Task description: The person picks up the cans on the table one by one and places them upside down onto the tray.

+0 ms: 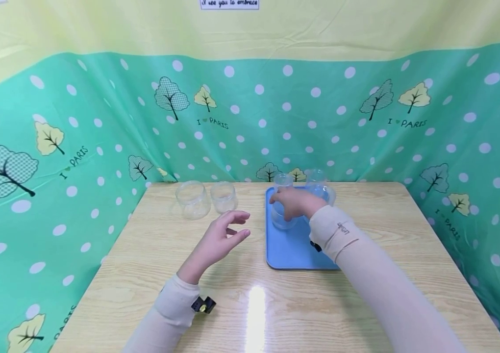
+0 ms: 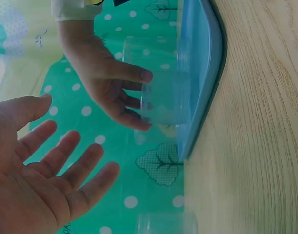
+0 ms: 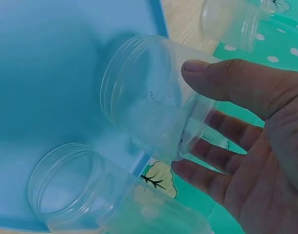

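My right hand (image 1: 296, 202) reaches over the blue tray (image 1: 294, 255) and grips a clear plastic jar (image 1: 282, 221) from above. In the right wrist view, the thumb lies along the side of this jar (image 3: 149, 92) and the other fingers are round its bottom end. Its threaded rim faces down to the tray. More clear jars stand close by, including a narrower one (image 1: 283, 180) just behind the hand. My left hand (image 1: 216, 240) hovers over the table, left of the tray, holding nothing; its fingers are spread and relaxed in the left wrist view.
Two clear jars, a wide one (image 1: 191, 200) and a smaller one (image 1: 223, 197), stand at the back left of the wooden table (image 1: 144, 294). Other clear jars (image 1: 316, 179) are at the tray's back right. A green dotted cloth (image 1: 250, 132) hangs behind and on both sides.
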Action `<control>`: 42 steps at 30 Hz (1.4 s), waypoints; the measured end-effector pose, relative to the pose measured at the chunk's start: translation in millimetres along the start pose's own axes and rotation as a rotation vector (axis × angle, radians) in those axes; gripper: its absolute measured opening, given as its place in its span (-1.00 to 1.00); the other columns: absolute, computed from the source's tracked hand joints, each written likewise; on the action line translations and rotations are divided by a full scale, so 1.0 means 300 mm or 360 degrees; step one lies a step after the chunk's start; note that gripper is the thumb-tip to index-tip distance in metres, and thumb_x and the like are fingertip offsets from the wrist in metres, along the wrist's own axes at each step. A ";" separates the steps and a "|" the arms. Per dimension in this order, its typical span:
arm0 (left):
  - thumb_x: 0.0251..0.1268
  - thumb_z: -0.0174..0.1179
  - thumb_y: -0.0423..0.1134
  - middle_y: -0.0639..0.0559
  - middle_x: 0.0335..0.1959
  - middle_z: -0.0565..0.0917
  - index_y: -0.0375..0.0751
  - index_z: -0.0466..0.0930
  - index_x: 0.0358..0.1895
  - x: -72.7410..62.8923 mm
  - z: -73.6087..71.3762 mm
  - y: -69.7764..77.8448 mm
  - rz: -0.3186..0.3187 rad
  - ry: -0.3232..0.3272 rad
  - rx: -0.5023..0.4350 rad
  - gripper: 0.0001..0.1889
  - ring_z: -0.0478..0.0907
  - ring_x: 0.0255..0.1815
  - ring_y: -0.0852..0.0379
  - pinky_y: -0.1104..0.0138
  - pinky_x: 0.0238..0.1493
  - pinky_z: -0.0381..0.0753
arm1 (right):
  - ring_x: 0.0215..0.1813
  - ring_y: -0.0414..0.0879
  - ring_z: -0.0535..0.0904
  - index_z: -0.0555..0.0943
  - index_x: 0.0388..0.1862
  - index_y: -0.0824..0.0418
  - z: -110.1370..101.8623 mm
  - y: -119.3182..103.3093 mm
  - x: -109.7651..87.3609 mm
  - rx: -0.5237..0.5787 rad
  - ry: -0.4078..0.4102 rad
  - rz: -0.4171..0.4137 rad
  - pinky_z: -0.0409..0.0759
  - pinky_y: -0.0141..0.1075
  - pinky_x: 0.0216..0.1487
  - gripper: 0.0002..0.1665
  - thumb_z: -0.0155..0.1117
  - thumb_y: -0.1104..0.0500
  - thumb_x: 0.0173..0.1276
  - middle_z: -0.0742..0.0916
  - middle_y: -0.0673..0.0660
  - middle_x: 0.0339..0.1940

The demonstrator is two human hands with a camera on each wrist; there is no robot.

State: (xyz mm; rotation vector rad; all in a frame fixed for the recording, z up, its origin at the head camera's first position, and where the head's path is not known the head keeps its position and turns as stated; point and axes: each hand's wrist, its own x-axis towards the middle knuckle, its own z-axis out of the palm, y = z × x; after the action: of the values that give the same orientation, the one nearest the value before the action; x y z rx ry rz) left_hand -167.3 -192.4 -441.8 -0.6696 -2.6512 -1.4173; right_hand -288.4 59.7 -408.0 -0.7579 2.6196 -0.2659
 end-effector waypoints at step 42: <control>0.47 0.28 -0.16 0.05 0.19 0.64 -0.04 0.56 0.27 -0.002 -0.001 0.020 -0.0010 -0.0044 0.0024 -0.63 0.62 0.19 0.07 0.16 0.08 0.71 | 0.53 0.22 0.33 0.46 0.50 -0.03 0.040 0.019 0.033 -0.0075 0.0033 0.0035 0.65 -0.08 0.11 -0.14 0.37 0.40 0.21 0.34 0.20 0.60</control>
State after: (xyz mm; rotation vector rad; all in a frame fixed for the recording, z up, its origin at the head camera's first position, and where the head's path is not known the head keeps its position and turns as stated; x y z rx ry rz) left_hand -164.4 -189.9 -436.9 -0.6854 -2.6847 -1.3979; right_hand -293.6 58.1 -423.8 -0.7453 2.6606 -0.2078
